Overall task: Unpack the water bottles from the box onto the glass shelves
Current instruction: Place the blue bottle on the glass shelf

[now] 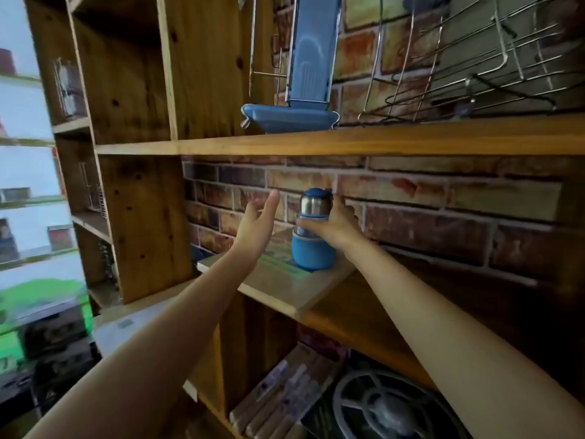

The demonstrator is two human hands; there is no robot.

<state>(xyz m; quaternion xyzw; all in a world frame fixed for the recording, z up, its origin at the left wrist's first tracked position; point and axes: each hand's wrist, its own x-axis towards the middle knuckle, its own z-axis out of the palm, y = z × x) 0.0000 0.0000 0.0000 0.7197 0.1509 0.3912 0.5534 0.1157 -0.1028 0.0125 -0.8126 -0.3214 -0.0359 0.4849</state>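
A small water bottle (313,245) with a blue base, steel middle and blue cap stands upright on a pale shelf board (278,286) in front of a brick wall. My right hand (332,226) grips the bottle's steel middle from the right, thumb across the front. Just left of the bottle, my left hand (258,223) hovers with straight fingers pointing up and holds nothing. No box is in view.
A wooden shelf (348,141) above carries a blue stand (289,117) and a wire rack (459,83). Wooden cubbies (133,122) rise at the left. Below lie wooden sticks (278,403) and a round fan-like thing (389,407). Glass shelves (28,201) show at far left.
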